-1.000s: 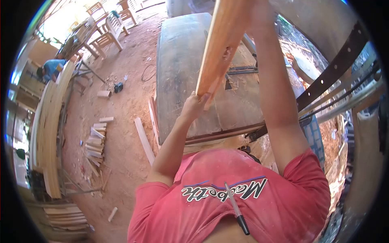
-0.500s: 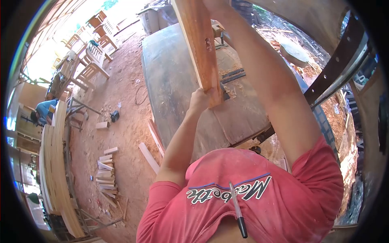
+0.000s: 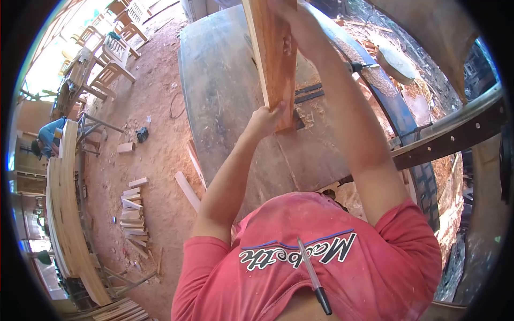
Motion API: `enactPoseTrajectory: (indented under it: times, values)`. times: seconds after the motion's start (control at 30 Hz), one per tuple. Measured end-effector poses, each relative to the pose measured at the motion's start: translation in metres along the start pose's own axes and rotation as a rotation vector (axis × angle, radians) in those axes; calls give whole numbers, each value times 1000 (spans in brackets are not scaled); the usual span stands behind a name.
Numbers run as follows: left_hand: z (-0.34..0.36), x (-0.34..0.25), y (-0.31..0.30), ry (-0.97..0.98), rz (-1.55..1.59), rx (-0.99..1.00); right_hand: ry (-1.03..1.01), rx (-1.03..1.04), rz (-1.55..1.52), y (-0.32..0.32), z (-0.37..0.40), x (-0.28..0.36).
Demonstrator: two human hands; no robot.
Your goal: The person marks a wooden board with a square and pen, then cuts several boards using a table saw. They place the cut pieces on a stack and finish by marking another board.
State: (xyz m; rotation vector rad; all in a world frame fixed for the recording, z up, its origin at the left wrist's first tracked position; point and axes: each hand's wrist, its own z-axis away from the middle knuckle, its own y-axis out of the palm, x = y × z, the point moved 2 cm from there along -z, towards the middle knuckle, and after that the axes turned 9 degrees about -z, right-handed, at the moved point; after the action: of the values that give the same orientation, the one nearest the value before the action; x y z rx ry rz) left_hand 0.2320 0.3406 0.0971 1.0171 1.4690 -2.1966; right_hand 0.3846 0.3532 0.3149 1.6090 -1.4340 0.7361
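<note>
Handling the wooden board (image 3: 277, 64) over the desk (image 3: 219, 101) seems my step, and the next move calls for both hands' support, I judge. My left hand (image 3: 264, 122) has its fingers pinching the near end, elbow bent; my right hand (image 3: 293, 16) reaches far forward along it, its fingers too hidden to tell.

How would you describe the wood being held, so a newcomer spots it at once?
Find the large worktable at centre. Seen over it, the left hand grips the lower end of a thick board, the right hand higher up. Unlike the short wood pieces on the ground, it is held and bears a dark mark.
</note>
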Motion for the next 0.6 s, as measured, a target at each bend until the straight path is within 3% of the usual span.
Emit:
enactPoseTrajectory:
  times: [0.2,0.37,0.6]
  values:
    - [0,-9,-4,-96,53,121,19,-103,-85,-1,12,-37]
    - [-8,-1,14,-41,188,-21,-40,-106,-133,3,10,-43]
    - [-11,-6,11,-123,277,-52,-91,-102,-102,4,0,-48]
